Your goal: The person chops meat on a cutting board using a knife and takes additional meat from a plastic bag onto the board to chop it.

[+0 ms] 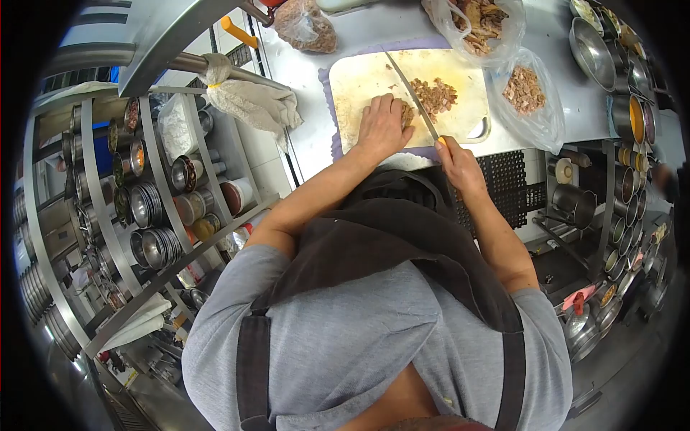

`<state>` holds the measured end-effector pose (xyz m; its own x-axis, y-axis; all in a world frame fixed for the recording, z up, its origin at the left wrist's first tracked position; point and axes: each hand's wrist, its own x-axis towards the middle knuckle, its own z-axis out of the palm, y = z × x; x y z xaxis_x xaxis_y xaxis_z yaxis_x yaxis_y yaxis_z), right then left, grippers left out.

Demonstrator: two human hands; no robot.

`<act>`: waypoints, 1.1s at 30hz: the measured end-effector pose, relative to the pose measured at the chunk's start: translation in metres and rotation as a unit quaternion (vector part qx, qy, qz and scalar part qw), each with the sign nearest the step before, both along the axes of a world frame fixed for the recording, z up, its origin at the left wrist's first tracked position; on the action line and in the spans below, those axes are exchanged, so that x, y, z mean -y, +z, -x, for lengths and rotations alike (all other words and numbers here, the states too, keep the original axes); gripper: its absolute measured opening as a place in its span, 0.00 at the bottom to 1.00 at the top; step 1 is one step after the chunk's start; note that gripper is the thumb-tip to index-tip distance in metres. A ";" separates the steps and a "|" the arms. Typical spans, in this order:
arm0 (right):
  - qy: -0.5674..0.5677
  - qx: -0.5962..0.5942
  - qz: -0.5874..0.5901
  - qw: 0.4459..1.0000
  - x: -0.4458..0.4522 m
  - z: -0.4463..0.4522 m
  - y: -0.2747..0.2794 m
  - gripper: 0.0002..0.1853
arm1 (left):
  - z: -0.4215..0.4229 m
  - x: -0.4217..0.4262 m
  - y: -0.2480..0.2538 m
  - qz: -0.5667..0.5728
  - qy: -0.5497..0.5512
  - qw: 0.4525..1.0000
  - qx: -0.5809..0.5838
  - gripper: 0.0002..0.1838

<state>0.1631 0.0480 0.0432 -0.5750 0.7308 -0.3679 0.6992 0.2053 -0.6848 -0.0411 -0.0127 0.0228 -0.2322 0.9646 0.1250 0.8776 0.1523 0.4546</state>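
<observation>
My right hand (463, 169) is closed around the yellow handle of a long kitchen knife (417, 100). Its blade slants up and left over a pale cutting board (359, 77). To the left of the blade, my left hand (382, 128) presses down on a brownish piece of meat (407, 113), mostly hidden under the fingers. A pile of chopped meat (437, 99) lies just right of the blade. Purple cloth (335, 142) shows around the board's edges.
Right of the board sit a plastic bag of chopped meat (525, 92) and a bag of larger brown pieces (483, 25). Another filled bag (305, 27) stands back left. A towel (248, 97) hangs on a rail; metal bowls (593, 54) stand far right.
</observation>
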 end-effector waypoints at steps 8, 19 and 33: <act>0.025 -0.010 -0.028 0.999 0.011 -0.005 -0.007 0.18 | 0.022 0.001 -0.016 -0.017 -0.038 0.999 0.030 0.26; 0.052 0.004 -0.045 0.998 0.005 0.001 0.010 0.19 | 0.028 0.000 -0.024 -0.083 -0.037 0.994 0.060 0.16; 0.093 -0.004 -0.055 0.994 -0.026 0.056 -0.014 0.18 | 0.024 -0.006 -0.027 -0.086 -0.043 0.993 0.073 0.13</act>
<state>0.1069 0.0736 0.0288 -0.7064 0.6471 -0.2867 0.6367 0.4039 -0.6568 -0.0653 -0.0065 -0.0042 -0.1785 0.9491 0.2596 0.8064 -0.0101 0.5914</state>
